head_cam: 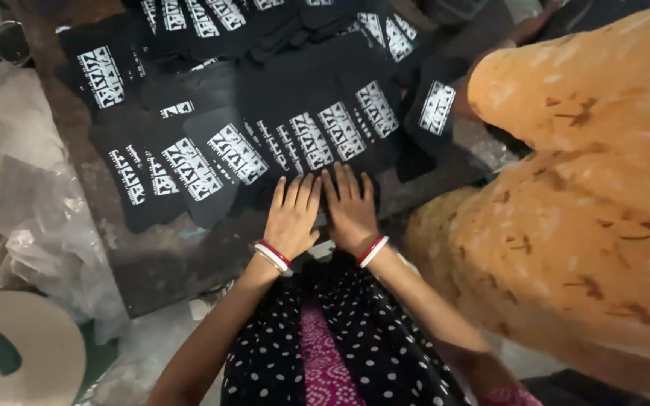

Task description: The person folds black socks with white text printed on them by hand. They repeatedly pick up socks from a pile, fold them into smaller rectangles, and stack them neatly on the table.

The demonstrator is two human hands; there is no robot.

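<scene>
A: What are the two hands doing right now?

B: Both are lying flat, side by side. The left hand (292, 213) and the right hand (350, 206) are pressing palms-down on the black fabric piece (306, 192) nearest the person, fingers stretched toward twelve o'clock. Nothing is being gripped; the fingers are spread out and released, only bearing down on the cloth.

A: Why flat like that?

B: It looks as if the palms are smoothing the piece or holding it level on the pile, though that is my reading.

A: And where is that piece lying?

B: At the near edge of the spread, just at six o'clock from the overlapping row of black printed pieces (317, 135). Those are fanning out toward ten and twelve o'clock, each one lapping over the next so that its white printed patch is showing.

A: What else is sitting around them?

B: Crumpled clear plastic sheeting (24, 188) is bunching up at nine o'clock, and a pale round hat-like thing (31, 346) is lying at eight o'clock. At three o'clock another person in orange patterned clothing (588, 173) is crowding close to the dark worktable (167, 263).
</scene>
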